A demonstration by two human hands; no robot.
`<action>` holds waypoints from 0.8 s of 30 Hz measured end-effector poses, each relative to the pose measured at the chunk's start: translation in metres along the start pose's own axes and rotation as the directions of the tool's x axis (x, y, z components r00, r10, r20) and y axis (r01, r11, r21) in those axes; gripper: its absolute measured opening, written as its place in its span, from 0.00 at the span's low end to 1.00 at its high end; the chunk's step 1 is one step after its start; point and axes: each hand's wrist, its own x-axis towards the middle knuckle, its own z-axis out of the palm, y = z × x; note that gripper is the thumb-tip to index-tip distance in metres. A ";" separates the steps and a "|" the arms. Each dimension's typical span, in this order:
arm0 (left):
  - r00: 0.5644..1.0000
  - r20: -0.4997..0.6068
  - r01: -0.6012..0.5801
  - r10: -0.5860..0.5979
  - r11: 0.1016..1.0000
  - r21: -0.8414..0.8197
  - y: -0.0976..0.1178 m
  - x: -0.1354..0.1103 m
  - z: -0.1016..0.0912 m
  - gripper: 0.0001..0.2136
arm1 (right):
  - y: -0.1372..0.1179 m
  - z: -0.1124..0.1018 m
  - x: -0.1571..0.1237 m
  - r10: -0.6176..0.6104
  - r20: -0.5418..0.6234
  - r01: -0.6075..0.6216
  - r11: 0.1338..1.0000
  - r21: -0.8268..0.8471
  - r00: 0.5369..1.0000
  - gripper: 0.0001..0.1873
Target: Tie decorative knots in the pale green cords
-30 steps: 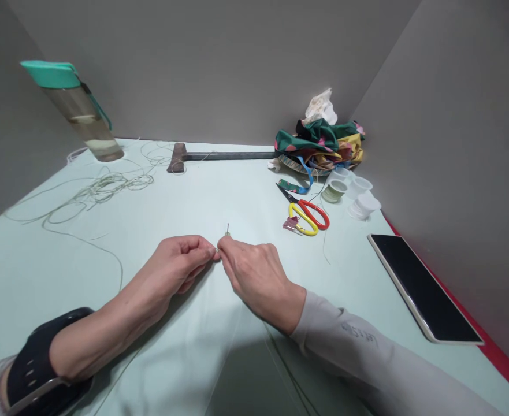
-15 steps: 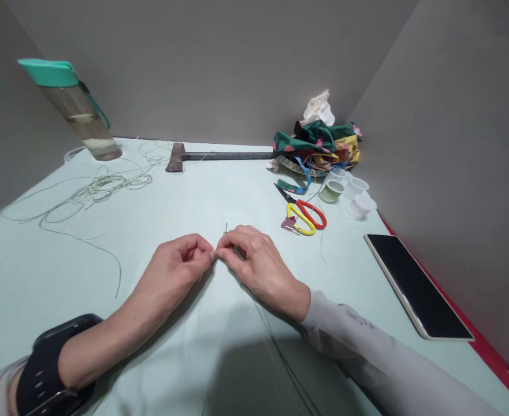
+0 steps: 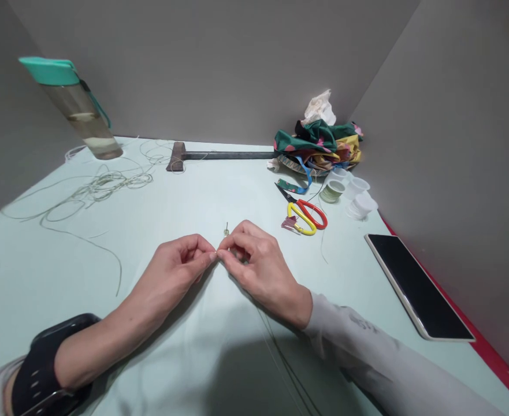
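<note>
Pinched shut at the fingertips, left hand (image 3: pixel 171 268) and right hand (image 3: pixel 260 266) meet just below a thin upright needle (image 3: pixel 226 230); their exact hold is too small to tell. Thread (image 3: pixel 280 352) trails toward the body, with scissors (image 3: pixel 304 216) lying apart on the worktop (image 3: pixel 254 196).

Look at that pale mint mat (image 3: pixel 63 271), pale green cord (image 3: pixel 107 184) looping across it, red-and-yellow scissors (image 3: pixel 306 216), a teal lid (image 3: pixel 49 71), and green cloth (image 3: pixel 310 133) splashed with pink flowers!
</note>
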 end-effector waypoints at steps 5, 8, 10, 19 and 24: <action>1.000 0.016 0.008 -0.008 1.000 0.023 0.003 0.000 0.000 0.14 | -0.012 -0.015 -0.009 0.104 0.197 -0.100 0.995 -0.031 0.975 0.09; 1.000 0.011 0.011 -0.011 0.999 0.041 0.004 0.000 -0.001 0.15 | -0.024 -0.038 -0.022 0.152 0.334 -0.157 0.988 -0.012 0.930 0.09; 1.000 0.010 0.013 -0.014 0.998 0.055 0.003 -0.001 -0.002 0.15 | -0.033 -0.063 -0.035 0.167 0.404 -0.185 0.983 0.005 0.899 0.08; 1.000 0.002 -0.031 0.031 0.982 0.185 -0.002 -0.003 -0.004 0.15 | -0.035 -0.137 -0.068 -0.085 0.078 0.115 0.778 -0.618 0.993 0.11; 1.000 0.013 -0.006 0.004 0.975 0.220 0.005 -0.007 -0.003 0.17 | -0.027 -0.052 -0.029 0.022 0.074 0.003 0.951 -0.309 0.997 0.07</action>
